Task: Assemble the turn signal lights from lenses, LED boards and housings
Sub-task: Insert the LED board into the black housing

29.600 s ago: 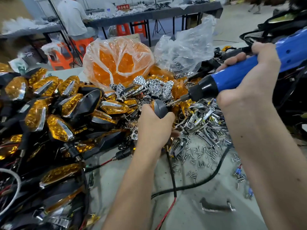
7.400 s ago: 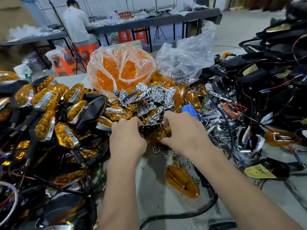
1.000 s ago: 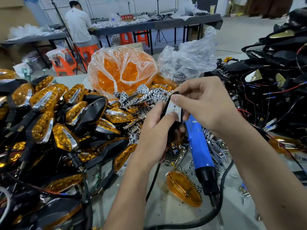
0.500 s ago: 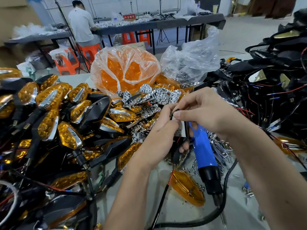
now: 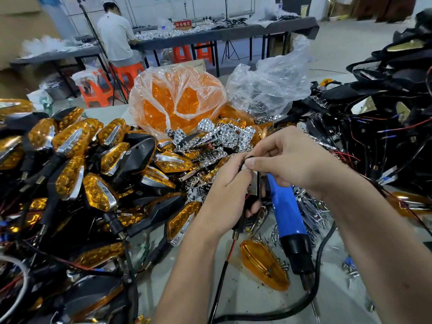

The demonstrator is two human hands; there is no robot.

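Note:
My left hand (image 5: 228,195) grips a black housing (image 5: 251,205) whose red and black wires (image 5: 228,256) hang down toward me. A white LED board (image 5: 253,183) sits in the housing, mostly hidden by my fingers. My right hand (image 5: 287,160) pinches the top edge of the board and housing with thumb and forefinger. An amber lens (image 5: 264,267) lies on the table just below my hands. The blue electric screwdriver (image 5: 288,220) lies beside the lens, tip toward me.
Finished amber-and-black turn signals (image 5: 77,174) are heaped at the left. Chrome reflectors (image 5: 224,136) and loose screws (image 5: 275,237) lie behind and under my hands. A bag of amber lenses (image 5: 177,99) stands at the back, wired black housings (image 5: 374,127) at the right. A person (image 5: 117,36) works at a far table.
Both hands have lowered a little with the housing. The right hand's fingers have closed further over the board, so less of its white face shows.

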